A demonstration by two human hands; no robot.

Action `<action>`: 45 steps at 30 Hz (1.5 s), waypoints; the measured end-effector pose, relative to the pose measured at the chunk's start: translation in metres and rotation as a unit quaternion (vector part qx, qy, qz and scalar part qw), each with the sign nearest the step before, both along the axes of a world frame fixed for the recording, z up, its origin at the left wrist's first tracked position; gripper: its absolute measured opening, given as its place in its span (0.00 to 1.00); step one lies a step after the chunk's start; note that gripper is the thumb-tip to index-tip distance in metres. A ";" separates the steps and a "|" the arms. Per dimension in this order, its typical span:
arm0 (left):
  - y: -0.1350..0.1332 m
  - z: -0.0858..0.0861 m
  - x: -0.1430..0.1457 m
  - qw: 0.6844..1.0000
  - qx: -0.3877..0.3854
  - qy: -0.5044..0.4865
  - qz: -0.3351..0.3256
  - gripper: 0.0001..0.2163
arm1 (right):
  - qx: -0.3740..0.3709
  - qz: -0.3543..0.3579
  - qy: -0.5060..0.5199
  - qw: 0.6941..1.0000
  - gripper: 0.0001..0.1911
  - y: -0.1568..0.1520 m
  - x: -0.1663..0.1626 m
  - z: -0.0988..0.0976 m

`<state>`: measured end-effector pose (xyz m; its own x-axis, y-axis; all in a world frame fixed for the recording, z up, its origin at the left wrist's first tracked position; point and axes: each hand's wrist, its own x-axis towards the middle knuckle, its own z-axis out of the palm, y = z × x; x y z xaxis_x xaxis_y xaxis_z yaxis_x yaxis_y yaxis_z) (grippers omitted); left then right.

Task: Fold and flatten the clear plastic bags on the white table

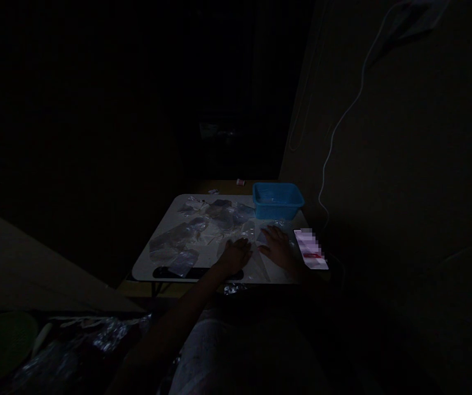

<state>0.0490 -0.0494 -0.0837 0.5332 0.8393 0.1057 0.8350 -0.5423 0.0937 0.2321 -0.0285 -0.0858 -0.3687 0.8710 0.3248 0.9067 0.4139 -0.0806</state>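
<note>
In dim light, my left hand (236, 255) lies on a clear plastic sheet or bag (256, 267) near the front edge of a small white table (143, 264). Its fingers look stretched out, pointing right. Just beside it, my right hand (277, 247) rests with fingers apart on more thin clear plastic (263, 235). Nothing is visibly gripped by either one. Several flat, crumpled clear plastic pieces (170, 241) spread over the left and middle of the tabletop. Fine detail under both palms is hidden.
A blue plastic basin (277, 212) stands at the table's back right corner. A lit phone (310, 249) lies on the right edge. A white cable (333, 131) hangs down the wall. Crumpled plastic (110, 334) and a green round basket (3, 348) are at lower left.
</note>
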 end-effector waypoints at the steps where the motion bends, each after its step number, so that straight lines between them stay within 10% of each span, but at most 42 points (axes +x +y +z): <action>1: 0.000 -0.001 0.000 1.000 0.002 0.001 0.001 0.19 | 0.000 -0.007 -0.004 1.000 0.29 0.004 -0.005 -0.001; 20: 0.000 -0.001 -0.001 1.000 -0.001 -0.017 -0.002 0.18 | -0.064 0.137 -0.027 0.988 0.48 -0.043 0.025 -0.003; 27: 0.001 0.002 0.001 1.000 0.003 -0.021 0.004 0.17 | -0.038 0.115 0.010 0.993 0.24 -0.039 -0.004 -0.002; 45: -0.001 0.005 -0.002 0.998 -0.027 -0.050 0.005 0.19 | -0.018 0.120 -0.047 0.991 0.26 -0.043 -0.019 -0.020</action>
